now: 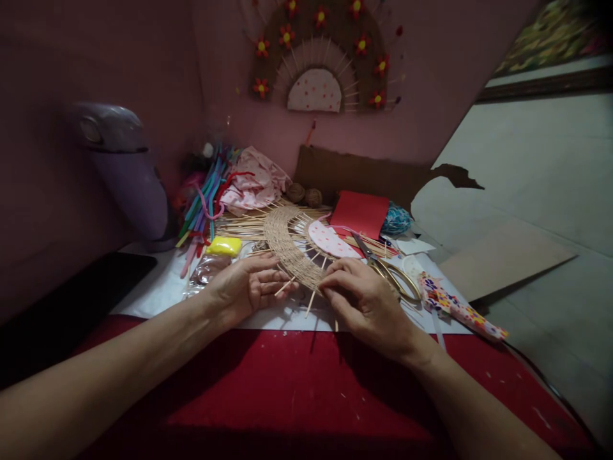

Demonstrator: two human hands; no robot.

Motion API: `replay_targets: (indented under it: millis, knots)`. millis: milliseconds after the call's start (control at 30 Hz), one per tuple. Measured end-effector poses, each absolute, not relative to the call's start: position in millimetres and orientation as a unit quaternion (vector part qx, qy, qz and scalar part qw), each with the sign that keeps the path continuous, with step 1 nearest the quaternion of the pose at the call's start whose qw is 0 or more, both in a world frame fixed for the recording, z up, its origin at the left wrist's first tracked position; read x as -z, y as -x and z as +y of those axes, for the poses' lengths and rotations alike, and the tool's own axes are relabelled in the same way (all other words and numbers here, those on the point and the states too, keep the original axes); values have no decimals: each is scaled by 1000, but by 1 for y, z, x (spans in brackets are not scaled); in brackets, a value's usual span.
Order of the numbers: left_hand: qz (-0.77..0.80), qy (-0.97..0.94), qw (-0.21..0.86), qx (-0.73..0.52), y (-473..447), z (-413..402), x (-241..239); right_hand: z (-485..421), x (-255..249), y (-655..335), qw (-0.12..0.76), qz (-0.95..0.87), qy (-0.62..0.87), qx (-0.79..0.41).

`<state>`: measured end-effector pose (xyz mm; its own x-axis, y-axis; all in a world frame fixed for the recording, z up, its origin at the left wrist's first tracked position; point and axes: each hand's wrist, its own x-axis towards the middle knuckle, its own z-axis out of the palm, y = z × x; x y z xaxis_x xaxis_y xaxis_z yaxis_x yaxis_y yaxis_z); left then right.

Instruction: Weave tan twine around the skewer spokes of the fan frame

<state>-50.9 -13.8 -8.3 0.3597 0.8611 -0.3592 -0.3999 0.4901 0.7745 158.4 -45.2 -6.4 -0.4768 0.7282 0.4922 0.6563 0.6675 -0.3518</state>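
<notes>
A half-ring woven of tan twine (287, 249) on thin wooden sticks is held tilted above the white sheet, with a pink-dotted white fabric half-circle (330, 239) at its inner side. My left hand (249, 287), palm up with fingers curled, supports its lower left edge, where a stick (286, 285) crosses the fingers. At the near end of the weave, my right hand (366, 303) is closed in a pinch; its fingertips partly hide what they grip. Gold-handled scissors (397, 281) lie just beyond my right hand.
A purple hot glue gun stand-like device (129, 172) stands at left. Pipe cleaners (211, 191), dotted cloth (256, 176), a yellow packet (225, 246), red sheet (360, 213) and blue yarn (396, 219) surround the work. A flower-patterned glue gun (460, 310) with a cord lies right.
</notes>
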Motion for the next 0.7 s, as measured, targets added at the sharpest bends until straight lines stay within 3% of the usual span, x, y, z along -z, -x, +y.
replay_targets:
  millis: [700]
  knots:
    - [343,-361,770,-399,41,-28,20,-55,4,-154,340,-840,410,-107]
